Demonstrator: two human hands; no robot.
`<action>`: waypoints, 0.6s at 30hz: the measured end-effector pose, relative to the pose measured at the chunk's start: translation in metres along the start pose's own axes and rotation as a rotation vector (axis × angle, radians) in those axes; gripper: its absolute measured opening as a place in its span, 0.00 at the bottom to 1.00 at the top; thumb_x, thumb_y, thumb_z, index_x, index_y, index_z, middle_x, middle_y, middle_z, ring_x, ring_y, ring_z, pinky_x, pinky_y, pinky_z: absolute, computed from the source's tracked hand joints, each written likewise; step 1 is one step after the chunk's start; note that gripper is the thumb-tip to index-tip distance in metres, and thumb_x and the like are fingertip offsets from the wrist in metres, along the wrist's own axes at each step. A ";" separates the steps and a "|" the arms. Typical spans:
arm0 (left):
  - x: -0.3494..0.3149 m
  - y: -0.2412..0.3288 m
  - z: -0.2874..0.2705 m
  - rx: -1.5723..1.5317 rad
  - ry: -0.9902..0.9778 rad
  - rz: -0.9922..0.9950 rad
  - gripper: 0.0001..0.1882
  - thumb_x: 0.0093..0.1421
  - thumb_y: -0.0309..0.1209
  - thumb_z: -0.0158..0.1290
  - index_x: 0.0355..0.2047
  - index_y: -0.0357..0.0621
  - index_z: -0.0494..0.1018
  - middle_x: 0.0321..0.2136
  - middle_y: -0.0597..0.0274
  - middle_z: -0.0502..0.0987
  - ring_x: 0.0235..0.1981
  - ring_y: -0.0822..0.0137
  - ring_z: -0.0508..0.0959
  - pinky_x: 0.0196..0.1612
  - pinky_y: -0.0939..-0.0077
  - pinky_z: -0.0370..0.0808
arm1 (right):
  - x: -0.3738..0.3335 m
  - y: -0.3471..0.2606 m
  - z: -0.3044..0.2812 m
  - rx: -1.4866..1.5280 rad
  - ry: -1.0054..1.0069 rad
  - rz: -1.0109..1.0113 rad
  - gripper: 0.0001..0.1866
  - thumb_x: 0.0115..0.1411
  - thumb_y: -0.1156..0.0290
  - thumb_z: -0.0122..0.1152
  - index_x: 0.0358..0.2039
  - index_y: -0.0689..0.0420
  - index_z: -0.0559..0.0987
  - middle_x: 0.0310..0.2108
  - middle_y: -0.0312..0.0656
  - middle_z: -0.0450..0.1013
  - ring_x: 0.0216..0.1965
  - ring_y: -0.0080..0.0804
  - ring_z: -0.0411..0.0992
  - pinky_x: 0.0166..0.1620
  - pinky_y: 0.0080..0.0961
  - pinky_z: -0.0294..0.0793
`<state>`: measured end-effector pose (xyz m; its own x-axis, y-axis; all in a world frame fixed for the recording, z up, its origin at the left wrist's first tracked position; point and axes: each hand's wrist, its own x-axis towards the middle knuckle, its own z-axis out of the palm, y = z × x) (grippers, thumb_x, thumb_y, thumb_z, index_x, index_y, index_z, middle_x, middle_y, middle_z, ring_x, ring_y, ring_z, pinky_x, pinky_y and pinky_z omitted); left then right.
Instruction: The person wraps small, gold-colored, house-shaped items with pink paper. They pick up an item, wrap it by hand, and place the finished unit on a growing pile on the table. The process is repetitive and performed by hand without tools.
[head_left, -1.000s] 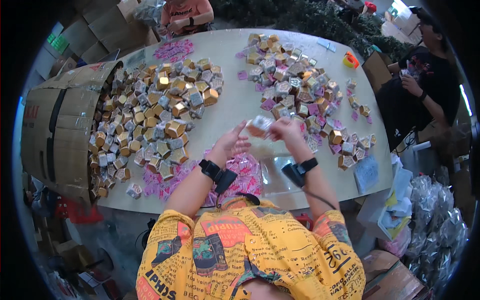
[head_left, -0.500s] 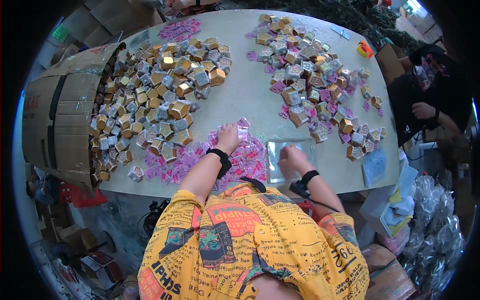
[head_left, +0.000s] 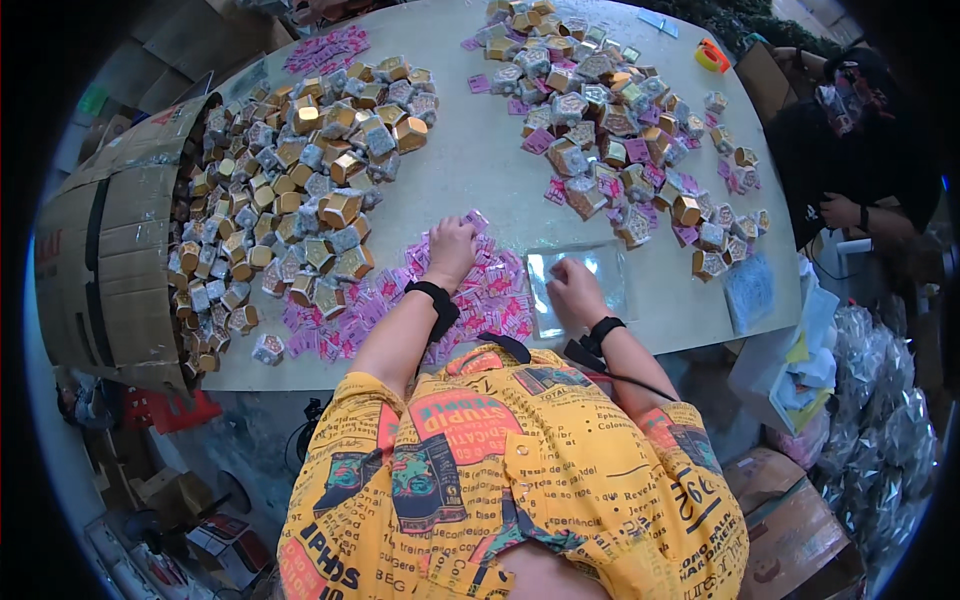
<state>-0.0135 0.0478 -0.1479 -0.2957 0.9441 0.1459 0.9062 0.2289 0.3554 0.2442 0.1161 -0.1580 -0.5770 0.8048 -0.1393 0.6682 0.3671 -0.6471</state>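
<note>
My left hand [head_left: 452, 252] rests over the upper part of a heap of small pink printed cards [head_left: 490, 292]. Its fingers are closed on a pink card [head_left: 475, 219] that sticks out past the fingertips. To the right, my right hand [head_left: 578, 292] is curled above a flat stack of clear plastic bags [head_left: 546, 318]. Its fingers are pressed together, and what they hold, if anything, is hidden. Beyond my left hand spreads a big pile of gold faceted boxes [head_left: 340, 207], many of them in clear wrap.
A tipped cardboard carton [head_left: 120, 250] lies at the left with boxes spilling out. More wrapped boxes with pink cards [head_left: 610, 122] cover the right side. An orange-yellow tape dispenser [head_left: 711, 56] sits far right, near a co-worker [head_left: 850, 150]. A bluish plastic stack [head_left: 749, 293] lies at the right edge.
The view has shifted, so the table sits higher in the picture. My right hand is more tightly curled over the plastic bags. My left hand stays at the card heap.
</note>
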 end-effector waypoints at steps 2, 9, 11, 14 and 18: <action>0.000 -0.002 -0.001 -0.040 -0.007 -0.031 0.05 0.46 0.31 0.56 0.24 0.44 0.76 0.30 0.56 0.73 0.39 0.56 0.72 0.43 0.60 0.67 | 0.007 -0.011 0.007 -0.035 0.055 -0.029 0.08 0.50 0.72 0.54 0.31 0.60 0.75 0.33 0.50 0.71 0.35 0.49 0.72 0.38 0.39 0.72; 0.004 -0.025 -0.019 -0.574 -0.081 -0.355 0.07 0.47 0.30 0.58 0.27 0.40 0.78 0.22 0.58 0.78 0.23 0.67 0.76 0.30 0.73 0.72 | 0.026 0.010 0.025 -0.107 -0.038 0.010 0.07 0.49 0.72 0.54 0.23 0.62 0.77 0.31 0.53 0.71 0.34 0.51 0.71 0.39 0.40 0.71; 0.002 -0.025 -0.029 -0.837 -0.098 -0.441 0.09 0.51 0.29 0.57 0.28 0.35 0.78 0.22 0.60 0.78 0.22 0.73 0.75 0.28 0.81 0.70 | 0.020 0.003 0.012 -0.096 -0.098 -0.024 0.08 0.50 0.72 0.52 0.24 0.62 0.77 0.33 0.54 0.71 0.35 0.51 0.72 0.39 0.40 0.72; -0.004 -0.022 -0.045 -1.243 -0.184 -0.589 0.08 0.55 0.28 0.54 0.32 0.33 0.76 0.24 0.60 0.78 0.23 0.73 0.76 0.30 0.82 0.72 | 0.010 -0.019 -0.013 0.008 -0.094 0.047 0.09 0.50 0.72 0.50 0.24 0.63 0.77 0.29 0.53 0.74 0.32 0.51 0.73 0.37 0.38 0.72; -0.007 -0.012 -0.060 -1.434 -0.229 -0.746 0.07 0.57 0.27 0.52 0.35 0.36 0.74 0.27 0.60 0.78 0.28 0.70 0.78 0.33 0.78 0.76 | 0.005 -0.001 -0.022 0.171 -0.072 0.101 0.06 0.49 0.73 0.56 0.25 0.63 0.77 0.24 0.49 0.74 0.28 0.41 0.74 0.34 0.32 0.72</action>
<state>-0.0404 0.0240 -0.0977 -0.3479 0.7749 -0.5278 -0.4551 0.3526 0.8177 0.2508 0.1295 -0.1417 -0.5474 0.7959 -0.2587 0.6383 0.1972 -0.7441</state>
